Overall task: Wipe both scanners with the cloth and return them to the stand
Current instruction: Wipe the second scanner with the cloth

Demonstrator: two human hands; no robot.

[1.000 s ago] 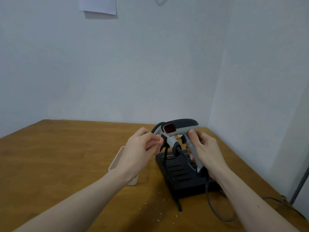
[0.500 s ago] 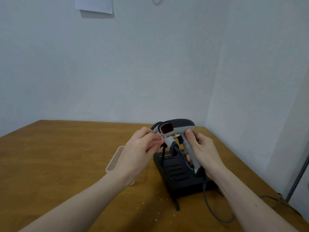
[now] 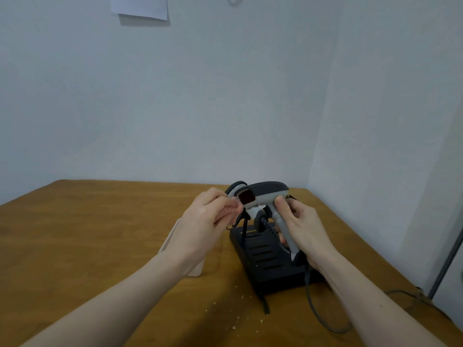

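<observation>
**Scanner held above its stand**

Crumbs (image 3: 234, 327) speckle the near table (image 3: 75, 246). The right hand (image 3: 304, 232) curls its grip round the handle of the gray scanner (image 3: 263, 196), lifted over the black stand (image 3: 265, 261). The left hand (image 3: 205, 229) pinches its fingertips together against the scanner's red window; whether they hold a cloth cannot be told. A second scanner (image 3: 235, 187) peeks out behind.

Looks like a shop back room or small office: handheld barcode scanner (image 3: 265, 196) over a black stand (image 3: 265, 261) on a wooden counter (image 3: 87, 234), tucked into a bare white corner, sheet of paper (image 3: 140, 6) stuck on the wall.
</observation>
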